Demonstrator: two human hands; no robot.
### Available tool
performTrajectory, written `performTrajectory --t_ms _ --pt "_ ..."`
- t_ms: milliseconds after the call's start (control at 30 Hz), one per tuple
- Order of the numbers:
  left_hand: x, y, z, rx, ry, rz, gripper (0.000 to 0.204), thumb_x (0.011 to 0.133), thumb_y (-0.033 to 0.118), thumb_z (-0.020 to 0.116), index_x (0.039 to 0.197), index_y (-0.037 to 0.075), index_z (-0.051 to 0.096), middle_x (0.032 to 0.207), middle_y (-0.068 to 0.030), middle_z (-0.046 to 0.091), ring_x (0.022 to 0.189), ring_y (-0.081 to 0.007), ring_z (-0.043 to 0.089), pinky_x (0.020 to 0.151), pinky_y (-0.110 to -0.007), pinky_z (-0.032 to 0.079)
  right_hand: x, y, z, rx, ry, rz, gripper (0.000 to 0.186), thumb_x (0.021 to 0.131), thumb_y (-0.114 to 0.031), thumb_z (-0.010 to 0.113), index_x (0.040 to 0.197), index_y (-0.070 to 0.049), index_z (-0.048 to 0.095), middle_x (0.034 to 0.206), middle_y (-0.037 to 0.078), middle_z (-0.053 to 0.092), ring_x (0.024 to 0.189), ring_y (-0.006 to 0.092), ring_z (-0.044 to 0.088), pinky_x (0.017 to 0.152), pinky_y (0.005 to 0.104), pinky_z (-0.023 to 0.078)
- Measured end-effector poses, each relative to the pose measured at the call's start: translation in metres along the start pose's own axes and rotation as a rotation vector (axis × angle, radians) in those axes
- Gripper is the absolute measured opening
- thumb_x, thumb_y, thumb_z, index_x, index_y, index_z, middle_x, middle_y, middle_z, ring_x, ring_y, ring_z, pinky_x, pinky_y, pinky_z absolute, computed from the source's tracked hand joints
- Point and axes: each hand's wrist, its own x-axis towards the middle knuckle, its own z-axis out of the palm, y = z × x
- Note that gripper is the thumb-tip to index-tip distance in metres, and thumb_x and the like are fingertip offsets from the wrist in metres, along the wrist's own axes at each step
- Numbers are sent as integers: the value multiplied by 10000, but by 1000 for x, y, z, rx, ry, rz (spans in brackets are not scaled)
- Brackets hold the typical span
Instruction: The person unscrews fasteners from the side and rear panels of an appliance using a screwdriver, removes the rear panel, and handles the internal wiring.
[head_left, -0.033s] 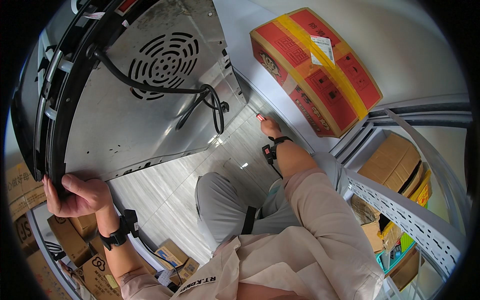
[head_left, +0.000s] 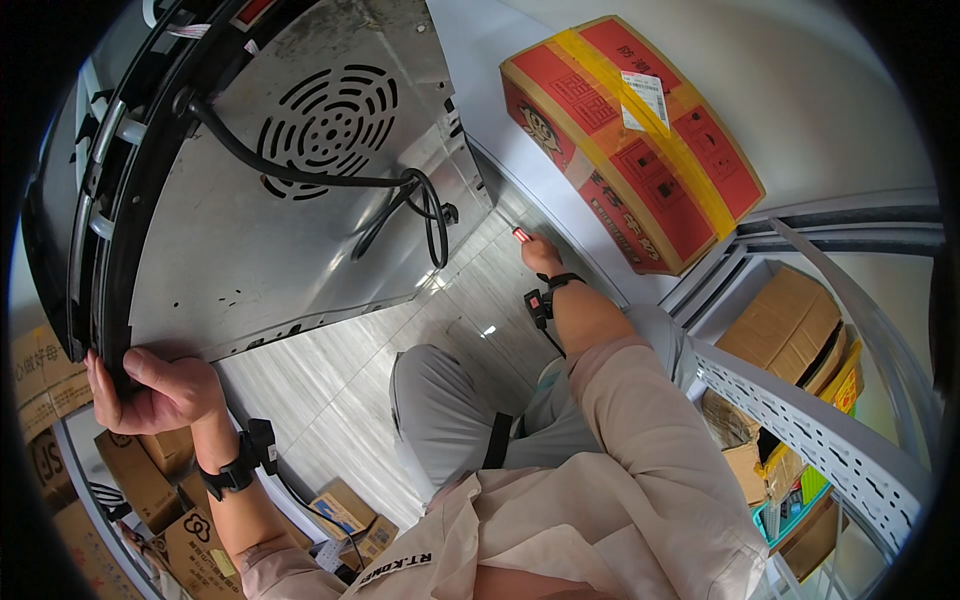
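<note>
A large metal-cased appliance (head_left: 290, 260) with round vent slots stands tilted on the left, its black front frame (head_left: 118, 270) along the far left side. My left hand (head_left: 165, 392) grips the lower end of that frame, thumb on one side and fingers on the other. A black power cord (head_left: 300, 178) runs across the metal panel and ends in a looped bundle. My right hand (head_left: 541, 256) is closed, low by the appliance's right corner. It holds what looks like a screwdriver (head_left: 520, 235) with a red-and-white handle; its tip is hard to make out.
A red and brown carton (head_left: 640, 140) with yellow tape sits on a white surface at upper right. Below it, a perforated metal rail (head_left: 800, 420) borders shelves with a brown box (head_left: 785, 325) and a teal basket (head_left: 800, 515). Several cartons (head_left: 140, 480) stand at lower left on the tiled floor (head_left: 310, 390).
</note>
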Motion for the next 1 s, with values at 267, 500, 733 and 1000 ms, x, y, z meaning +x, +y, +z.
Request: performTrajectory --t_ms 267,500,733,1000 --pt "0 4 3 -12 12 -10 224 916 -2 574 1128 -48 516 1138 -179 601 1058 -271 585 982 -370 437 -8 -7 -5 18 15 -11 371 916 -282 429 1180 -124 636 1274 167 594 1191 400 533 995 462 443" --pt "1 7 2 21 -42 -38 244 933 49 583 1135 -46 483 1126 -137 543 1082 -269 568 1037 -398 400 -3 -5 -4 33 6 14 361 922 -297 446 1165 -104 630 1245 164 609 1173 380 546 979 449 442" --pt "1 5 0 19 -37 -36 245 931 49 583 1138 -45 492 1122 -137 543 1089 -272 568 1038 -396 399 3 2 1 40 -2 -10 379 913 -296 438 1187 -126 638 1269 169 597 1182 400 542 983 467 452" --pt "1 5 1 45 -32 -16 246 923 39 581 1138 -45 496 1112 -138 544 1078 -274 568 1035 -389 400 5 1 0 7 8 8 391 911 -297 424 1191 -123 635 1284 173 586 1209 396 521 1012 462 429"
